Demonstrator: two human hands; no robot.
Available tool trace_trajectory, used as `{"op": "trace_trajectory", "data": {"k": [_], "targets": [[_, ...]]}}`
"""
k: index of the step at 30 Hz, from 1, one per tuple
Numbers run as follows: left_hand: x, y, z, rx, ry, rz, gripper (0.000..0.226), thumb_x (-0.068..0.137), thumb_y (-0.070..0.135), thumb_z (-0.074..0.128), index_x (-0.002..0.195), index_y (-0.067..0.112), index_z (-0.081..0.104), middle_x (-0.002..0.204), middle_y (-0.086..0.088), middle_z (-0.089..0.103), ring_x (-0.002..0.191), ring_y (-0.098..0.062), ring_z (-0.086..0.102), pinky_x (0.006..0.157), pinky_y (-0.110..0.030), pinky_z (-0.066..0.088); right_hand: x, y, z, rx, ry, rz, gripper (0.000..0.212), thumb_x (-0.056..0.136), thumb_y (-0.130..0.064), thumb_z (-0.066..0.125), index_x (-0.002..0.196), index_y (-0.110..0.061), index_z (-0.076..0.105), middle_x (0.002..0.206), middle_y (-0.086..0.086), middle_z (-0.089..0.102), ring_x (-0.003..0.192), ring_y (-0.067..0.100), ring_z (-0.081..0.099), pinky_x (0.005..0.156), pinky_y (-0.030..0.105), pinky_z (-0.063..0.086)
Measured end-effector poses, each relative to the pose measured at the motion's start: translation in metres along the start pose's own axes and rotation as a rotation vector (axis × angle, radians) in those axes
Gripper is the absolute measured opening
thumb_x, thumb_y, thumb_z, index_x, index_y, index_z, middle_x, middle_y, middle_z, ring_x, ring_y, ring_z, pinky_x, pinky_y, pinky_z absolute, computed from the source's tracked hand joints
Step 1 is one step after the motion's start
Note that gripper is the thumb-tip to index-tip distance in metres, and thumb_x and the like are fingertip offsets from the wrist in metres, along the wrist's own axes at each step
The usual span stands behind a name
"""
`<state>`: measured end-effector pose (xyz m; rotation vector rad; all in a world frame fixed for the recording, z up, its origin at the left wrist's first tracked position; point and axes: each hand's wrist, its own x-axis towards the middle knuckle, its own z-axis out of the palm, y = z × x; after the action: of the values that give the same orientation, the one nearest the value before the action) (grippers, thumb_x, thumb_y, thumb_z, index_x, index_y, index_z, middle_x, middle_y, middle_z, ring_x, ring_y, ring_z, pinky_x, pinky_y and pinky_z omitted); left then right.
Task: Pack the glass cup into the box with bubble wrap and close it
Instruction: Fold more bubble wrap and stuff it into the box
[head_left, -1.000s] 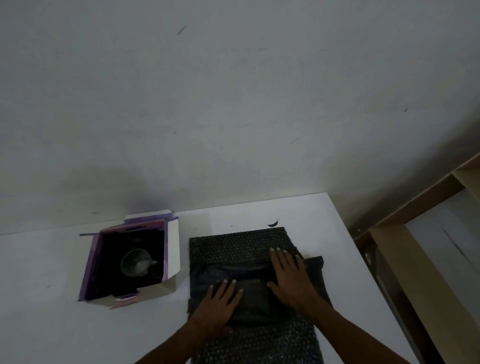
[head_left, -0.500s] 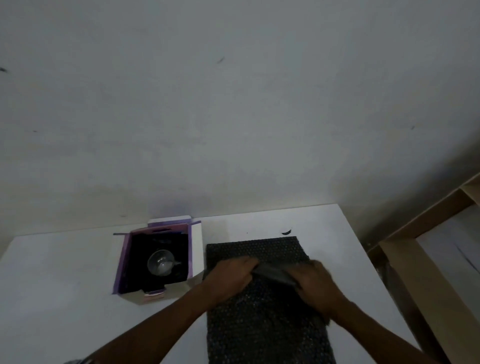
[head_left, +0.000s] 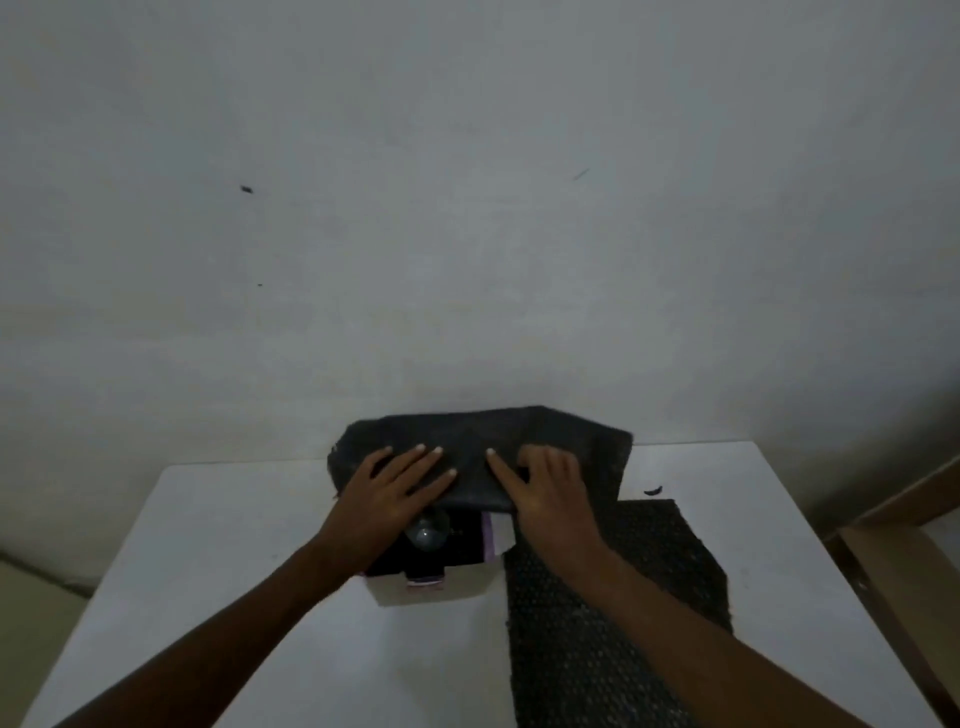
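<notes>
The folded piece of dark bubble wrap (head_left: 483, 457), which half a second ago was lying between both hands on the larger sheet, is now being carried across and is hanging over the small open cardboard box with purple-edged flaps (head_left: 431, 582). That box was sitting apart, off to the left hand's far side, a moment ago; now it is lying directly beneath both palms.

The left hand (head_left: 389, 499) is spreading flat with fingers apart, pressing on the near left part of the folded piece. The right hand (head_left: 545, 493) is gripping the piece's near right edge, index finger stretched forward and the other fingers curled over the material. The far right corner of the piece is sticking out past the right hand's fingers, unsupported.

The clear rounded glass cup (head_left: 428, 532) is sitting inside the box's dark interior, partly showing just under the left wrist. The larger sheet of dark bubble wrap (head_left: 613, 597) is lying flat on the white table (head_left: 260, 597), under the right forearm.

Judging by this, the cup is already seated and the padding is going on top. The piece looks wider than the opening, so it probably needs tucking in before the flaps can be shut.
</notes>
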<state>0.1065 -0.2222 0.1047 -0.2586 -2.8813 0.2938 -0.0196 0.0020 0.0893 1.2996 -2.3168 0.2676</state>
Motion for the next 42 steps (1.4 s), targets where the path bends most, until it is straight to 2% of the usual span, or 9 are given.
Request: {"op": "trace_trajectory", "data": {"k": [5, 8, 11, 18, 24, 30, 34, 39, 42], "targets": [[-0.04, 0.008, 0.038, 0.027, -0.514, -0.022, 0.059, 0.052, 0.033, 0.089, 0.108, 0.029, 0.074, 0.11, -0.004, 0.075, 0.101, -0.027, 0.071, 0.085, -0.049, 0.056, 0.001, -0.061, 0.04, -0.067, -0.622, -0.01, 0.05, 0.092, -0.02, 0.056, 0.14, -0.014, 0.043, 0.14, 0.016, 0.046, 0.128, 0.038, 0.041, 0.111, 0.053, 0.027], [-0.034, 0.017, 0.044, 0.049, -0.616, -0.023, 0.059, 0.062, 0.034, 0.083, 0.118, 0.026, 0.069, 0.125, -0.008, 0.067, 0.123, -0.034, 0.058, 0.104, -0.06, 0.04, 0.001, -0.075, 0.053, -0.053, -0.763, -0.024, 0.056, 0.097, -0.027, 0.046, 0.148, -0.011, 0.029, 0.155, 0.012, 0.028, 0.144, 0.036, 0.016, 0.115, 0.059, 0.008], [-0.029, 0.01, 0.058, -0.046, -0.59, -0.025, 0.048, 0.095, 0.026, 0.043, 0.143, 0.02, 0.044, 0.149, -0.009, 0.044, 0.143, -0.036, 0.027, 0.119, -0.059, 0.01, 0.007, -0.081, 0.059, -0.048, -0.807, -0.098, 0.057, 0.101, -0.037, 0.033, 0.152, -0.015, 0.021, 0.159, 0.006, 0.022, 0.147, 0.034, 0.004, 0.114, 0.062, -0.001], [-0.02, -0.005, 0.062, -0.069, -0.551, 0.035, 0.053, 0.099, 0.047, 0.024, 0.133, 0.018, 0.053, 0.135, -0.005, 0.058, 0.128, -0.034, 0.042, 0.109, -0.05, 0.026, 0.022, -0.087, 0.084, 0.016, -0.791, -0.152, 0.057, 0.096, -0.048, 0.026, 0.146, -0.022, 0.03, 0.151, 0.006, 0.039, 0.142, 0.04, 0.018, 0.113, 0.062, 0.0], [-0.004, -0.013, 0.073, -0.112, -0.628, 0.106, 0.049, 0.101, 0.042, 0.03, 0.121, 0.01, 0.062, 0.122, -0.012, 0.065, 0.12, -0.036, 0.048, 0.102, -0.044, 0.036, 0.033, -0.083, 0.099, -0.018, -0.864, -0.229, 0.057, 0.097, -0.048, 0.023, 0.148, -0.024, 0.027, 0.153, 0.004, 0.037, 0.141, 0.038, 0.018, 0.115, 0.058, 0.0], [0.016, -0.034, 0.079, -0.196, -0.453, 0.148, 0.039, 0.092, 0.041, 0.041, 0.1, 0.014, 0.068, 0.097, -0.006, 0.072, 0.095, -0.027, 0.062, 0.093, -0.037, 0.044, 0.037, -0.077, 0.105, 0.049, -0.849, -0.216, 0.058, 0.093, -0.046, 0.025, 0.147, -0.025, 0.03, 0.15, 0.004, 0.04, 0.137, 0.036, 0.023, 0.114, 0.058, 0.001], [0.015, -0.035, 0.082, -0.265, -0.506, 0.141, 0.036, 0.093, 0.04, 0.044, 0.107, 0.015, 0.067, 0.103, -0.007, 0.07, 0.097, -0.027, 0.063, 0.087, -0.033, 0.046, 0.039, -0.082, 0.106, 0.019, -0.888, -0.218, 0.06, 0.094, -0.049, 0.024, 0.15, -0.027, 0.022, 0.156, 0.003, 0.03, 0.141, 0.036, 0.017, 0.115, 0.057, -0.001], [0.011, -0.028, 0.084, -0.037, -0.682, 0.149, 0.048, 0.1, 0.044, 0.031, 0.131, 0.014, 0.054, 0.13, -0.009, 0.059, 0.121, -0.032, 0.047, 0.101, -0.042, 0.037, 0.043, -0.069, 0.083, 0.115, -0.82, -0.252, 0.053, 0.089, -0.055, 0.045, 0.13, -0.023, 0.052, 0.136, 0.003, 0.055, 0.132, 0.033, 0.034, 0.113, 0.053, 0.01], [0.005, -0.014, 0.084, 0.024, -0.73, 0.166, 0.044, 0.102, 0.039, 0.033, 0.136, 0.017, 0.051, 0.138, -0.005, 0.054, 0.131, -0.036, 0.035, 0.107, -0.046, 0.03, 0.034, -0.052, 0.065, 0.019, -0.719, -0.268, 0.062, 0.081, -0.063, 0.053, 0.128, -0.023, 0.056, 0.143, 0.011, 0.048, 0.134, 0.037, 0.034, 0.111, 0.057, 0.018]]}}
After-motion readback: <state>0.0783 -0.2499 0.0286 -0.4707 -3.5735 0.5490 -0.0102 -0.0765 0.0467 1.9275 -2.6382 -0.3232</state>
